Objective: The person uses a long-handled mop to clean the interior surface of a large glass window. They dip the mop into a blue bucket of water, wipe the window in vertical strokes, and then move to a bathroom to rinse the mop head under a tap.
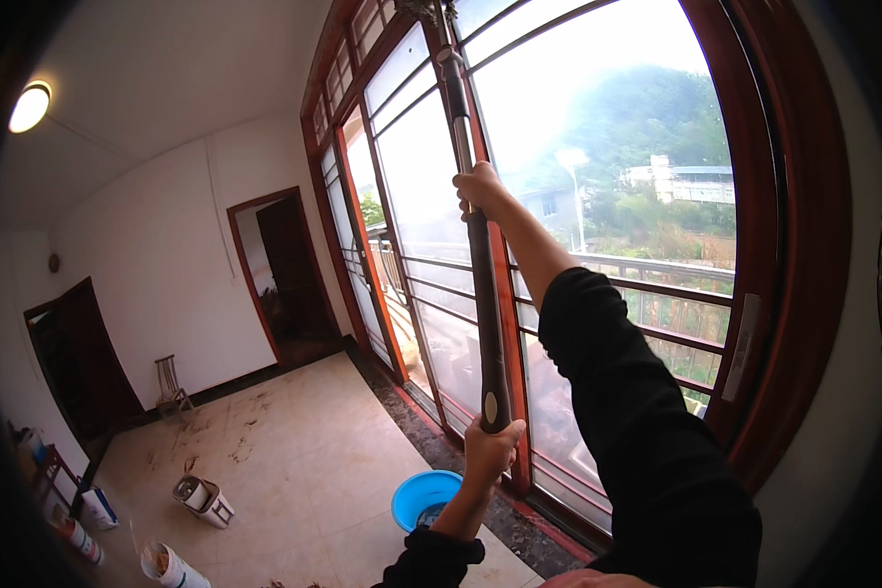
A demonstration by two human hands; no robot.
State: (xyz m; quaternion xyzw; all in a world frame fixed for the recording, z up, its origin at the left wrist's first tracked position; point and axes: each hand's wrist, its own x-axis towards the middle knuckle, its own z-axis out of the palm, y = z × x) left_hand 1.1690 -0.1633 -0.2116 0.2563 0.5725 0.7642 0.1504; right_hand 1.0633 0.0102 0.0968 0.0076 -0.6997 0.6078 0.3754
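A long mop pole (487,294) with a dark grip rises steeply in front of the sliding glass doors. Around the bottom end of the grip is my left hand (491,450), while my right hand (478,189) grasps the metal tube higher up. At the top edge of the view, a grey, shaggy mop head (420,9) is partly cut off near the upper frame. Behind the pole stand large glass panes (617,147) in red-brown frames. A blue plastic basin (409,494) with dark water sits on the floor beyond my left forearm, which partly hides it.
A grey-and-white mop bucket (204,501) and a white pail (173,567) stand on the tiled floor. Farther off are a small wooden chair (170,384) and two doorways. A sliding door stands open at the left. Brown marks lie on the tiles.
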